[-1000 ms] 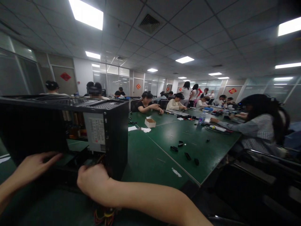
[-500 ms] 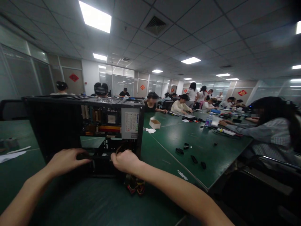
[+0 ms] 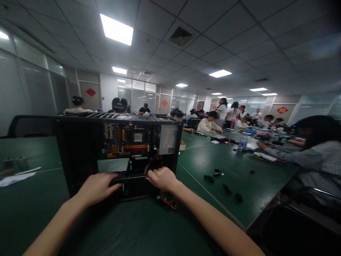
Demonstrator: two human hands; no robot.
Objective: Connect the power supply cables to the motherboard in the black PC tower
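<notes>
A black computer case (image 3: 80, 153) stands upright on the green table, its open side facing me. Inside it show a circuit board (image 3: 125, 137) and, at the upper right, a silver power supply (image 3: 167, 139) with a label. My left hand (image 3: 99, 185) is at the lower edge of the opening, fingers over the black metal bar, thumb apart below. My right hand (image 3: 162, 177) is closed on the right part of that bar, beside thin coloured cables. A bundle of red and yellow cables (image 3: 170, 202) hangs below my right wrist.
Several small black parts (image 3: 226, 189) lie on the green table (image 3: 202, 160) to the right. A carton (image 3: 182, 145) is partly behind the case. White paper (image 3: 17, 179) lies at the left. A person in a striped top (image 3: 325, 149) sits at the right; others work further back.
The view has shifted, so the case and both hands appear further right. The case looks turned slightly, showing more of its inside. My left fingers have come down onto the bar.
</notes>
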